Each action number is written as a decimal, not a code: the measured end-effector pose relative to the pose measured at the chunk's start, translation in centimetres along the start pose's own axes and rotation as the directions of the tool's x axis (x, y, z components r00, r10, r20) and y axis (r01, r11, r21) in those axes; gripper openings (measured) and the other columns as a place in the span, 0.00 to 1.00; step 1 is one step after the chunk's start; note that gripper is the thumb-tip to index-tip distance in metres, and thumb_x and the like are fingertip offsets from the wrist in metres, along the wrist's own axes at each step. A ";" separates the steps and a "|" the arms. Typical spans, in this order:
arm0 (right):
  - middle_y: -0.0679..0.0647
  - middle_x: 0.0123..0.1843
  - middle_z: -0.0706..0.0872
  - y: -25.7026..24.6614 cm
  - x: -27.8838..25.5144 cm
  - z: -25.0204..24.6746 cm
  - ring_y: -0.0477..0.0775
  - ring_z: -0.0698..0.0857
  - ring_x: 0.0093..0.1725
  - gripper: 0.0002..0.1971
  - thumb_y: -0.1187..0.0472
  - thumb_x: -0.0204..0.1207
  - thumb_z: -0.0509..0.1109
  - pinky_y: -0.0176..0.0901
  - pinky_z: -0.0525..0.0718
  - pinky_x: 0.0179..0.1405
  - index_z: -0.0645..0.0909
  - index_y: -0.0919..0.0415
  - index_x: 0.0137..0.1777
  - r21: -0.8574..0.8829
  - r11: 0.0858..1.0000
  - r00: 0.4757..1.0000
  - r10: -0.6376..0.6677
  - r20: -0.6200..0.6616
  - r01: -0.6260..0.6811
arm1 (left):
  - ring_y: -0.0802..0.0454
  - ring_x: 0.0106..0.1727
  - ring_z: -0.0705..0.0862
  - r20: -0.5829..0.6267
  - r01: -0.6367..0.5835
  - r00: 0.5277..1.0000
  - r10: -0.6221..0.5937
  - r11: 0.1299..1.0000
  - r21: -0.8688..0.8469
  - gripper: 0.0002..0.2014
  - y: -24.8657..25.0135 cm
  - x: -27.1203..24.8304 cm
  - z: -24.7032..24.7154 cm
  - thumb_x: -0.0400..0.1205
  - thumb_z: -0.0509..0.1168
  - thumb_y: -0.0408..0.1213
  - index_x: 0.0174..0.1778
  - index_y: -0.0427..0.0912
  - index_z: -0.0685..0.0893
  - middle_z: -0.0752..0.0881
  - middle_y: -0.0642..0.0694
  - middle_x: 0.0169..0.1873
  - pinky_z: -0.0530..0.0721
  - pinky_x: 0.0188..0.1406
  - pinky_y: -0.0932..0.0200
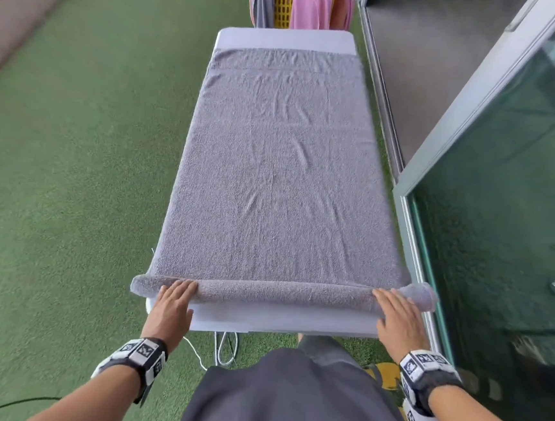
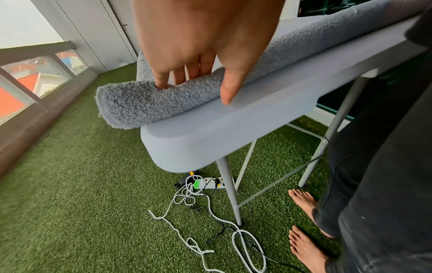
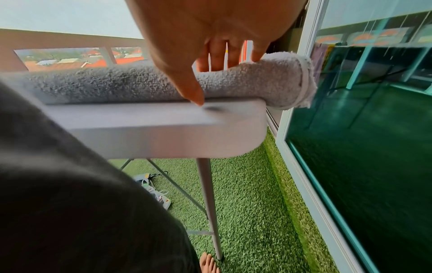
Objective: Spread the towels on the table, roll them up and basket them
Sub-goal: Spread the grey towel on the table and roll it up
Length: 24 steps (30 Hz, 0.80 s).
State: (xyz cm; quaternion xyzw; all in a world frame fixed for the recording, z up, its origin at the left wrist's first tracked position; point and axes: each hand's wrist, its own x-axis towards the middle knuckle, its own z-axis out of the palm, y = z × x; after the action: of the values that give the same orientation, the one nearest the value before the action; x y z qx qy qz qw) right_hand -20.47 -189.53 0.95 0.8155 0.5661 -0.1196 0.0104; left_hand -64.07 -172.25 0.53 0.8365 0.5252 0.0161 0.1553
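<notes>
From overhead, the grey towel (image 1: 280, 163) lies spread along the white table (image 1: 284, 38), its near edge already curled into a thin roll (image 1: 282, 296). The left hand (image 1: 172, 305) and right hand (image 1: 397, 316) rest flat on it, fingers straight, 1 near each end. The yellow basket (image 1: 282, 2) stands beyond the far end.

At the left wrist, fingertips (image 2: 161, 83) press the roll's top, the thumb down by the table edge.

At the right wrist, the same. Rolling has only started; next, I'd say, both palms must push forward evenly.
</notes>
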 end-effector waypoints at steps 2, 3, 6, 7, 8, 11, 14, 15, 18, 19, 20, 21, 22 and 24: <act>0.51 0.73 0.79 0.0 0.7 -0.5 0.54 0.75 0.74 0.30 0.67 0.70 0.74 0.51 0.61 0.80 0.75 0.55 0.74 0.063 0.998 0.999 0.026 0.019 -0.027 | 0.38 0.61 0.85 -0.055 -0.035 0.998 0.034 0.999 -0.022 0.26 0.3 0.7 -0.4 0.68 0.74 0.19 0.63 0.33 0.83 0.86 0.36 0.59 0.78 0.65 0.41; 0.51 0.72 0.80 0.1 0.7 -0.6 0.54 0.76 0.73 0.30 0.67 0.70 0.75 0.51 0.61 0.80 0.76 0.55 0.73 0.081 0.996 0.999 0.041 0.035 -0.043 | 0.39 0.56 0.87 -0.071 -0.045 0.997 0.043 0.999 -0.025 0.25 0.5 0.7 -0.5 0.67 0.74 0.16 0.60 0.33 0.84 0.88 0.36 0.55 0.82 0.60 0.43; 0.52 0.68 0.83 -0.1 -1.1 -0.1 0.55 0.80 0.70 0.28 0.68 0.67 0.77 0.52 0.65 0.79 0.80 0.55 0.69 0.110 0.991 0.997 0.072 0.026 -0.075 | 0.42 0.46 0.88 -0.083 -0.062 0.995 0.061 0.998 -0.012 0.22 0.9 -0.5 -0.3 0.64 0.74 0.15 0.53 0.34 0.86 0.89 0.39 0.47 0.87 0.48 0.48; 0.54 0.67 0.84 -0.2 -1.8 0.3 0.56 0.81 0.69 0.27 0.68 0.66 0.78 0.53 0.66 0.78 0.81 0.56 0.68 0.115 0.990 0.997 0.079 0.007 -0.079 | 0.43 0.45 0.88 -0.078 -0.059 0.995 0.059 0.998 0.000 0.21 1.0 -1.2 -0.3 0.64 0.75 0.16 0.51 0.35 0.86 0.90 0.40 0.46 0.88 0.45 0.49; 0.55 0.65 0.85 -0.2 -2.5 0.7 0.57 0.82 0.67 0.26 0.68 0.65 0.79 0.54 0.68 0.76 0.83 0.57 0.66 0.120 0.989 0.996 0.092 0.000 -0.091 | 0.44 0.44 0.87 -0.066 -0.051 0.996 0.051 0.999 0.006 0.21 1.0 -1.7 -0.2 0.63 0.76 0.18 0.50 0.36 0.86 0.90 0.41 0.45 0.88 0.44 0.49; 0.52 0.54 0.88 -0.2 -3.6 1.1 0.57 0.85 0.57 0.22 0.68 0.63 0.79 0.57 0.77 0.68 0.86 0.59 0.59 0.105 0.990 0.996 0.092 -0.003 -0.091 | 0.45 0.41 0.85 -0.030 -0.038 0.999 0.038 0.999 0.003 0.16 0.8 -2.7 -0.5 0.64 0.77 0.23 0.46 0.38 0.87 0.89 0.45 0.41 0.87 0.41 0.50; 0.43 0.51 0.85 -0.7 -2.7 -0.5 0.49 0.81 0.54 0.15 0.59 0.70 0.72 0.51 0.77 0.61 0.83 0.50 0.57 0.051 0.993 0.993 0.101 0.055 -0.103 | 0.51 0.38 0.81 -0.044 -0.086 0.995 0.085 0.996 -0.018 0.04 0.6 -2.3 -1.0 0.74 0.67 0.31 0.41 0.44 0.85 0.87 0.50 0.37 0.83 0.40 0.54; 0.40 0.55 0.83 -0.6 -2.0 -1.1 0.46 0.79 0.57 0.12 0.56 0.75 0.67 0.49 0.74 0.64 0.82 0.47 0.58 0.025 0.996 0.995 0.083 0.054 -0.085 | 0.52 0.37 0.80 -0.034 -0.082 0.996 0.081 0.996 -0.034 0.06 0.5 -1.8 -1.2 0.77 0.62 0.32 0.41 0.44 0.85 0.87 0.50 0.36 0.83 0.42 0.53; 0.45 0.68 0.81 -0.2 0.2 -2.7 0.49 0.78 0.67 0.17 0.61 0.80 0.61 0.52 0.69 0.73 0.80 0.50 0.67 0.054 0.998 0.998 0.045 -0.045 -0.043 | 0.44 0.48 0.85 -0.021 -0.031 0.999 0.031 0.999 -0.020 0.19 0.1 0.3 -1.5 0.81 0.48 0.32 0.57 0.35 0.84 0.89 0.40 0.49 0.85 0.54 0.42; 0.49 0.72 0.79 -0.2 0.6 -2.7 0.53 0.77 0.70 0.19 0.63 0.81 0.61 0.53 0.69 0.75 0.78 0.54 0.71 0.075 0.996 0.995 0.047 -0.087 -0.041 | 0.38 0.59 0.84 -0.023 -0.018 1.000 0.018 1.000 0.003 0.24 0.0 0.8 -1.4 0.81 0.45 0.32 0.65 0.32 0.80 0.86 0.36 0.59 0.81 0.63 0.38; 0.52 0.75 0.77 -0.3 0.6 -2.4 0.55 0.76 0.73 0.20 0.63 0.82 0.60 0.54 0.67 0.77 0.75 0.57 0.74 0.096 0.995 0.994 0.044 -0.103 -0.034 | 0.35 0.69 0.79 -0.021 -0.021 1.000 0.022 0.999 0.024 0.26 -0.1 0.8 -0.9 0.82 0.42 0.31 0.71 0.32 0.75 0.79 0.34 0.68 0.74 0.70 0.35; 0.53 0.76 0.76 -0.4 0.3 -1.8 0.56 0.74 0.75 0.20 0.60 0.83 0.61 0.54 0.64 0.79 0.74 0.58 0.75 0.117 0.993 0.995 0.033 -0.097 -0.022 | 0.35 0.75 0.72 0.000 -0.036 0.999 0.036 0.999 0.038 0.25 -0.2 0.5 -0.3 0.83 0.43 0.32 0.75 0.33 0.70 0.71 0.36 0.73 0.67 0.74 0.35; 0.53 0.76 0.76 -0.4 -0.4 -1.0 0.56 0.73 0.76 0.22 0.57 0.82 0.63 0.55 0.61 0.79 0.73 0.58 0.75 0.123 0.992 0.997 0.021 -0.068 -0.012 | 0.37 0.78 0.65 0.033 -0.055 0.998 0.054 0.997 0.045 0.23 -0.2 -0.1 0.2 0.85 0.48 0.34 0.77 0.34 0.66 0.64 0.39 0.75 0.61 0.77 0.37; 0.54 0.74 0.78 -0.5 -2.0 0.6 0.56 0.75 0.75 0.26 0.55 0.75 0.73 0.56 0.60 0.79 0.76 0.57 0.74 0.092 0.996 1.000 0.017 0.017 -0.018 | 0.42 0.79 0.60 0.072 -0.064 0.996 0.062 0.997 0.032 0.32 0.0 -1.5 0.8 0.80 0.67 0.37 0.79 0.37 0.63 0.61 0.42 0.76 0.54 0.78 0.42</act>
State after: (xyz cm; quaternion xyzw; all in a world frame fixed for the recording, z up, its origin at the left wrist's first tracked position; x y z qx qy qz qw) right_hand -21.69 -191.25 0.81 0.8190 0.5528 -0.1523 -0.0215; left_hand -64.60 -173.72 -0.07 0.8553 0.4929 -0.0175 0.1590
